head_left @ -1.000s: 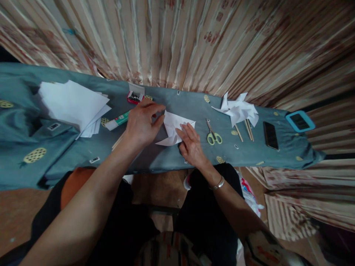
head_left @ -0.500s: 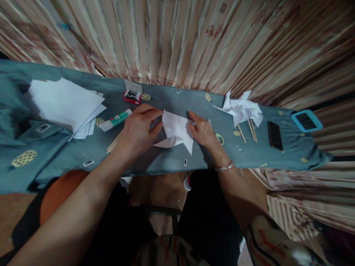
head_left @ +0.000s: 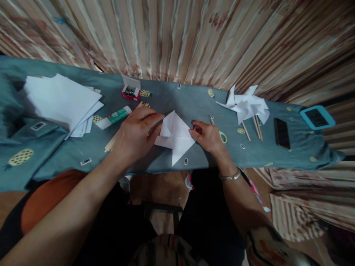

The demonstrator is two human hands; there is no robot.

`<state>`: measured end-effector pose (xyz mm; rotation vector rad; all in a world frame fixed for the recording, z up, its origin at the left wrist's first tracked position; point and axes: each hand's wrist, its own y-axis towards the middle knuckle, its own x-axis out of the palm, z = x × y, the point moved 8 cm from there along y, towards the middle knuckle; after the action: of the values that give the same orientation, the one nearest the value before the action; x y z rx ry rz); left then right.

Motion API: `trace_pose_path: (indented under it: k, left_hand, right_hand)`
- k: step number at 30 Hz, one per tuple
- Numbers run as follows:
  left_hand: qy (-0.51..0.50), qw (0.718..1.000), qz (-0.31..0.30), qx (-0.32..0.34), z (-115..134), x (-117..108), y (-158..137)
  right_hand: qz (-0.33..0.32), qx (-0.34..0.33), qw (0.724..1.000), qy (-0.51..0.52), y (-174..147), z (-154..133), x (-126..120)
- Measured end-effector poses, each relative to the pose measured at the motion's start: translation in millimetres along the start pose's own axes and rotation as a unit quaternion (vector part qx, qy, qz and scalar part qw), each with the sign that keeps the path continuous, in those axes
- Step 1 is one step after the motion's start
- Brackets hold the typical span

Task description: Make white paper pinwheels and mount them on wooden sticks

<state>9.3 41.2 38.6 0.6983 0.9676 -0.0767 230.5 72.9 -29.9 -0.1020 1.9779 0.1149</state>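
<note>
A white paper pinwheel (head_left: 180,144), partly folded with flaps standing up at its middle, lies on the cloth between my hands. My right hand (head_left: 206,135) is closed, its thumb and fingertips pinching the pinwheel's right corner. At the left edge of the paper is my left hand (head_left: 135,129), with thumb and index finger apart and their tips by a raised flap. Thin wooden sticks (head_left: 111,142) lie partly hidden under that hand. Beside it rests a green and white glue tube or box (head_left: 116,115).
A stack of white paper (head_left: 63,101) lies at the left. Behind is an open red box (head_left: 131,93) of small metal pieces. Pinwheels (head_left: 248,105) with sticks, a phone (head_left: 282,133) and a blue-framed device (head_left: 317,117) lie to the right, and a yellow-green ring handle (head_left: 222,137) nearer my right hand.
The paper pinwheel has turned, so a point now faces away from me. My right fingers, stretched out on the paper before, have curled into a pinch at its corner. The view shifted slightly.
</note>
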Motion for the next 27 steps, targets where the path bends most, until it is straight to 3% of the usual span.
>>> trace_pose_path:
  k: [3, 8, 15, 27]
  left_hand:
    - [0.017, 0.992, 0.01, 0.124, 43.0, 2.2, -12.6]
    - [0.038, 0.971, -0.14, 0.189, 88.7, 46.1, -46.7]
    - [0.067, 0.948, -0.277, 0.141, 84.3, 77.0, -63.4]
    - [0.075, 0.925, -0.36, 0.099, 72.0, 67.7, -65.5]
  right_hand:
    - [-0.012, 0.011, 0.999, -0.04, -9.2, -4.3, 0.7]
    - [-0.029, 0.016, 0.997, -0.069, -24.2, -10.5, 2.2]
    - [-0.048, 0.023, 0.997, -0.054, -35.0, -9.6, 2.0]
    - [-0.038, 0.013, 0.999, -0.016, -43.0, -2.3, -2.0]
